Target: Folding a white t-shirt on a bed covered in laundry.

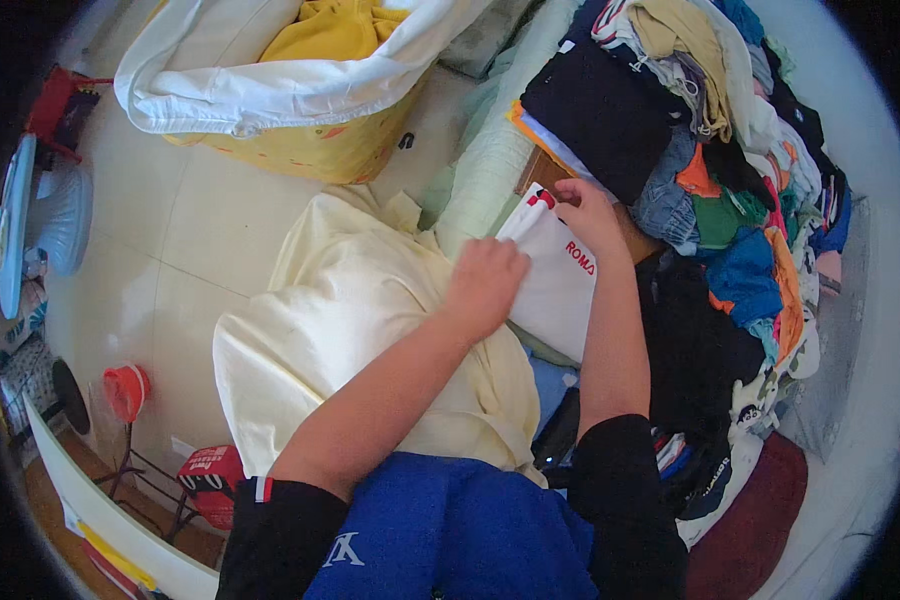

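Observation:
A folded white garment (551, 289) with red lettering lies in front of me, just right of the middle. My left hand (489, 285) rests on its left edge, fingers curled down; whether it grips the cloth is hidden. At its upper corner, beside a small red and black patch, is my right hand (586, 210), thumb and fingers bent close to the edge; a hold on the cloth cannot be made out. Cream fabric (360, 300) is spread over my lap. Beyond the right hand lies a folded black garment (600, 112), on top of orange and pale folded cloth.
A large heap of mixed clothes (742, 225) fills the right side. At the top left stands a yellow fabric basket (300, 150) with a white lining and yellow cloth inside. A red stool (60, 112) and a blue fan (15, 225) are at the far left.

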A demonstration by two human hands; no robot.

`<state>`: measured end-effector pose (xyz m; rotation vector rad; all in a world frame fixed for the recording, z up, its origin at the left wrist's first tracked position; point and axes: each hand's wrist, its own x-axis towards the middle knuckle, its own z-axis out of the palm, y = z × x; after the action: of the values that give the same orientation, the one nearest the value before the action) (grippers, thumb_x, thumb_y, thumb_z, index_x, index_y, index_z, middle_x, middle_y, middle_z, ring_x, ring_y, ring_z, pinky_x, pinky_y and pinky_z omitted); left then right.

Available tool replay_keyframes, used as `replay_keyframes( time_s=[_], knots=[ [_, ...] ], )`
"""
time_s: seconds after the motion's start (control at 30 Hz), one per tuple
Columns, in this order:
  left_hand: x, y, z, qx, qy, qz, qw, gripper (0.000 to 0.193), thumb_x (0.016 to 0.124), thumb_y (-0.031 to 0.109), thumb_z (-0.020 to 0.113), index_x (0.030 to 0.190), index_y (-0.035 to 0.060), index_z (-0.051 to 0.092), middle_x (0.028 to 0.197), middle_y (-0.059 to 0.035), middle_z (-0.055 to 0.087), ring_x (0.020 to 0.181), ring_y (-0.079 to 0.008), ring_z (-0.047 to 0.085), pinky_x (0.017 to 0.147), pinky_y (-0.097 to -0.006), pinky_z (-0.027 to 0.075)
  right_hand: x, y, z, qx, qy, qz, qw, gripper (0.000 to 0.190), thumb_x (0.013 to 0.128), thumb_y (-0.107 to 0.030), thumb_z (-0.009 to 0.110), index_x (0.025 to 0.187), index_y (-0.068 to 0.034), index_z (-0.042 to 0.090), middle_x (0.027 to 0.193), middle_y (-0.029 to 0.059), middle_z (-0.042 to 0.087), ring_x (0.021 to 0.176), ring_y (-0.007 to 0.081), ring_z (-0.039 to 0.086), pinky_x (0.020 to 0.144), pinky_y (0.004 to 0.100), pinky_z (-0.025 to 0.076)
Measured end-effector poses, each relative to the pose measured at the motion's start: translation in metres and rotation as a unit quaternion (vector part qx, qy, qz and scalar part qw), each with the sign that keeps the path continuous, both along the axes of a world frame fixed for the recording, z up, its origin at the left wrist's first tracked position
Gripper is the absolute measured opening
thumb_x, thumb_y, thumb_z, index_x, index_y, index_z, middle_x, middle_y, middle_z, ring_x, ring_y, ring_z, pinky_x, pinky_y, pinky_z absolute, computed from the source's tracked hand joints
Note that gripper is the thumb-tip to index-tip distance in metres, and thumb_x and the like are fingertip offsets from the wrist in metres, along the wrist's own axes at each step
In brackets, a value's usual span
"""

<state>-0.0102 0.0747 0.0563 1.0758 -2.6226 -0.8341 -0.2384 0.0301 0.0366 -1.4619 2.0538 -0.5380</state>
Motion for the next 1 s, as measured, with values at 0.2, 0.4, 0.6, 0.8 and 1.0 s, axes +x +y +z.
replay_keyframes(
  time_s=[0.2,0.4,0.6,0.8,1.0],
  knots=[
    [-0.016,0.03,-0.047,-0.154,0.075,-0.096,0.981,0.031,0.082,0.019,0.052,0.11,0.0106,0.061,0.13,-0.0127,0.051,0.13,-0.0325,0.039,0.11,-0.0485,0.028,0.015,-0.005,-0.005,0.049,0.038,0.015,0.998,0.03,0.078,-0.015,0.067,0.106,-0.003,0.065,0.102,0.0153,0.066,0.095,0.0274,0.064,0.083,0.0371,0.049],
    [-0.011,0.03,-0.047,-0.08,-0.054,-0.149,0.984,0.047,0.087,0.023,0.05,0.134,0.0213,0.052,0.152,-0.0089,0.031,0.144,-0.031,0.019,0.115,-0.0547,0.008,0.019,0.004,0.009,-0.011,-0.023,-0.003,1.0,0.021,0.081,-0.01,0.064,0.102,-0.005,0.064,0.099,0.0138,0.065,0.094,0.0285,0.063,0.082,0.0384,0.049],
    [-0.012,0.029,-0.044,-0.066,-0.081,-0.156,0.982,0.052,0.087,0.028,0.052,0.139,0.0222,0.047,0.154,-0.0084,0.026,0.145,-0.0315,0.014,0.115,-0.0568,0.004,0.03,-0.001,-0.02,-0.106,0.089,0.017,0.99,0.013,0.085,-0.013,0.061,0.096,-0.008,0.065,0.098,0.0137,0.062,0.092,0.0314,0.061,0.079,0.0415,0.049],
    [-0.013,0.025,-0.039,-0.041,-0.077,-0.155,0.984,0.061,0.085,0.032,0.057,0.142,0.0187,0.04,0.154,-0.0093,0.027,0.144,-0.033,0.016,0.114,-0.0583,0.006,0.036,0.02,-0.043,-0.245,0.221,-0.044,0.943,0.03,0.082,-0.021,0.064,0.111,-0.012,0.061,0.115,0.0146,0.054,0.107,0.0377,0.051,0.093,0.0563,0.036],
    [-0.033,0.017,-0.028,-0.027,-0.034,-0.111,0.993,0.072,0.085,0.039,0.058,0.145,0.0099,0.033,0.153,-0.0116,0.027,0.144,-0.0319,0.016,0.114,-0.0572,0.005,0.043,0.115,-0.022,-0.171,0.298,-0.055,0.938,0.053,0.083,-0.021,0.062,0.131,-0.006,0.048,0.14,0.0245,0.037,0.13,0.0439,0.033,0.109,0.0544,0.024]
  ],
)
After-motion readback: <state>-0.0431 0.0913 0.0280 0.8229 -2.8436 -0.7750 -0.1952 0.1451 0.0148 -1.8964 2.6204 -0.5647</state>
